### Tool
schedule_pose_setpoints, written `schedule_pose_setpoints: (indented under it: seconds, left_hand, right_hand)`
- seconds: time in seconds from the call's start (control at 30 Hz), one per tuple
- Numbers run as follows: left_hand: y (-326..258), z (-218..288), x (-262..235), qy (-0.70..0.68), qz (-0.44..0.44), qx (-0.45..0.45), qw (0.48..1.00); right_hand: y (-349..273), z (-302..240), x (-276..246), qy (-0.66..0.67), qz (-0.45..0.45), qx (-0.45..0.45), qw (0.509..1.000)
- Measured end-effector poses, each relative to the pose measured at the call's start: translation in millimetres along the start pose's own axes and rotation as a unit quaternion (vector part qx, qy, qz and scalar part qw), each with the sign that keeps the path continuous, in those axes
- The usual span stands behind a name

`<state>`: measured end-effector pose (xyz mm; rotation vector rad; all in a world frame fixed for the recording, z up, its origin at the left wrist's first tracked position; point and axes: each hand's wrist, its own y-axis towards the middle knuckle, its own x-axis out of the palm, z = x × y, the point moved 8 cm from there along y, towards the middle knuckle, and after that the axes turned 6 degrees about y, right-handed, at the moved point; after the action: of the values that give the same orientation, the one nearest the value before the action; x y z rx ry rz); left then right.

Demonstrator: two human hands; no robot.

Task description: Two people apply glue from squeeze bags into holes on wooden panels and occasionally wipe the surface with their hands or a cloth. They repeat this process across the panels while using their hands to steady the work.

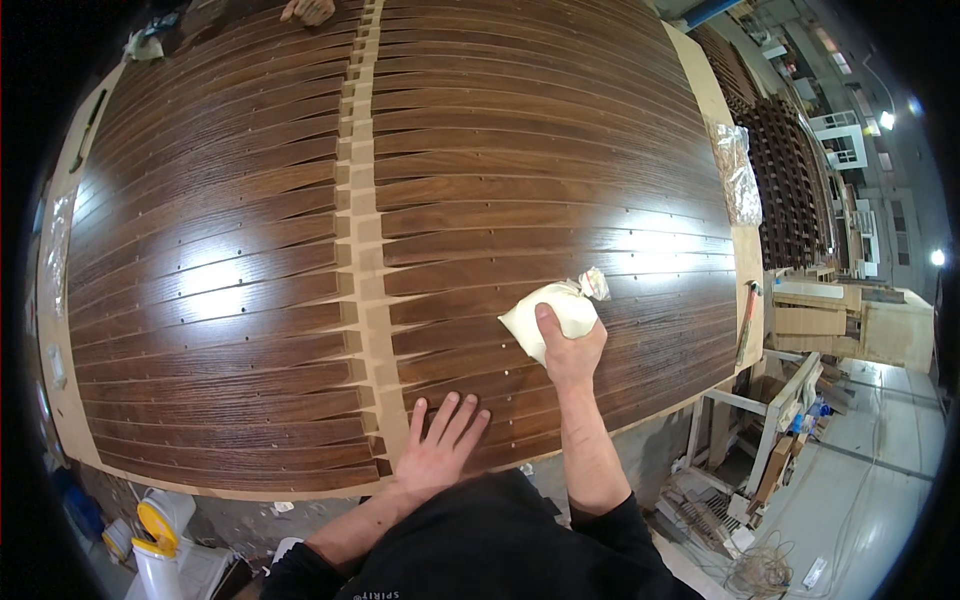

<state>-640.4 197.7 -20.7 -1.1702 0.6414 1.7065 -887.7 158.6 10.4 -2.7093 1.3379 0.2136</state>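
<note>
My right hand [575,350] is wrapped round a plump piping bag [545,312] of cream-coloured paste, its twisted end up and to the right. The bag's pointed tip is toward the left, over the dark brown wood-grain strips [480,250]. A short row of small white dots [506,373] lies on the strips below the tip. My left hand [437,450] rests with spread fingers on the near edge of the strips, beside the pale bare band [372,350] between the two dark halves. Small dark holes dot the strips.
Another person's hand [308,11] is at the far edge. A hammer [748,310] lies on the pale right border, near clear plastic film [735,170]. White buckets with yellow lids [157,525] stand at lower left. A cart [750,410] stands at right.
</note>
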Motion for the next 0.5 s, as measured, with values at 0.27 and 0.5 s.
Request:
schedule_pose_setpoints:
  seconds: [0.27, 0.5]
  left_hand:
    - [-1.0, 0.5, 1.1, 0.024, -0.012, 0.006, 1.000]
    - [-3.5, 0.8, 4.7, 0.068, 0.002, 0.021, 0.997]
  right_hand:
    - [6.9, -11.1, -5.6, 0.025, 0.003, 0.002, 1.000]
    - [29.5, -14.7, 5.3, 0.034, 0.013, 0.008, 0.999]
